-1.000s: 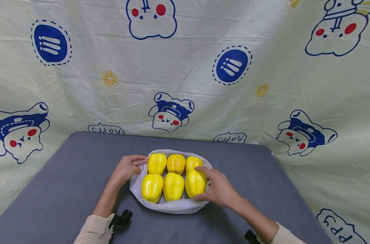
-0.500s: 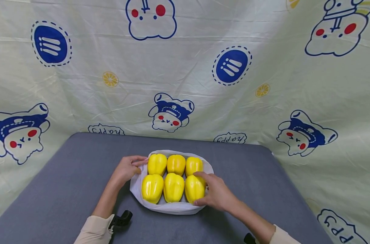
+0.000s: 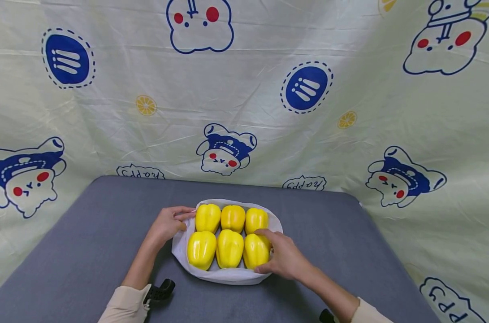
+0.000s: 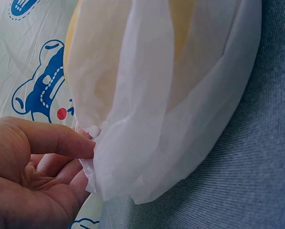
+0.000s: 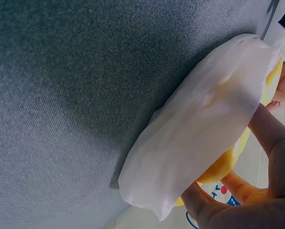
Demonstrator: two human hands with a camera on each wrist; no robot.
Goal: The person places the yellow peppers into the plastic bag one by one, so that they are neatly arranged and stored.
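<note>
A white, thin-walled bag point(image 3: 181, 253) lies with its mouth up and its rim spread, holding several glossy yellow bell peppers in two rows. My left hand point(image 3: 166, 225) pinches the bag's edge between thumb and fingers at its left side; the left wrist view shows the crumpled bag edge point(image 4: 92, 167) there. At the front right of the bag, my right hand point(image 3: 286, 255) holds a yellow bell pepper point(image 3: 255, 251), thumb on the near end and index finger on the far end. In the right wrist view the bag wall point(image 5: 195, 129) hides most of that pepper point(image 5: 218, 167).
The grey cloth-covered table point(image 3: 107, 233) extends around the bag on all sides. Behind it hangs a pale curtain point(image 3: 244, 98) printed with blue cartoon bears and orange slices. A black wrist strap point(image 3: 161, 290) sits at the left cuff.
My right hand has brought the bell pepper down and toward me, into line with the front row, separating it from the one behind. The left hand has stayed at the bag's edge.
</note>
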